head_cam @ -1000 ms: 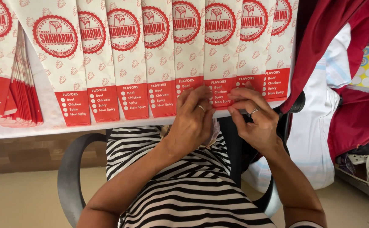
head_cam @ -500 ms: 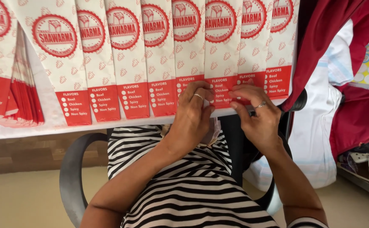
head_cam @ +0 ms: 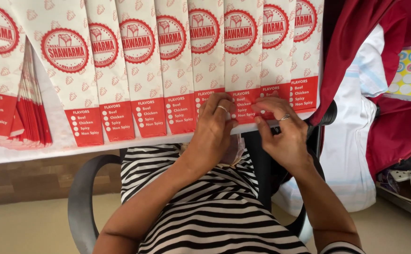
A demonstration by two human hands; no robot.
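— What moved since a second ago?
— Little. The left hand [head_cam: 213, 123] and right hand [head_cam: 280, 126] have slid slightly along the red bottom edge of the paper bags [head_cam: 243, 61] fanned out on the table [head_cam: 50, 153].
— Gripping anything?
— The left lies flat, pressing a bag; the right pinches the next bag's [head_cam: 273, 96] lower edge.
— So?
— They seem to be working along the row.

Paper bags [head_cam: 168, 70] overlap in a row on the worktop [head_cam: 59, 136] left of both hands; stacked bags [head_cam: 27, 113] lie farthest left.
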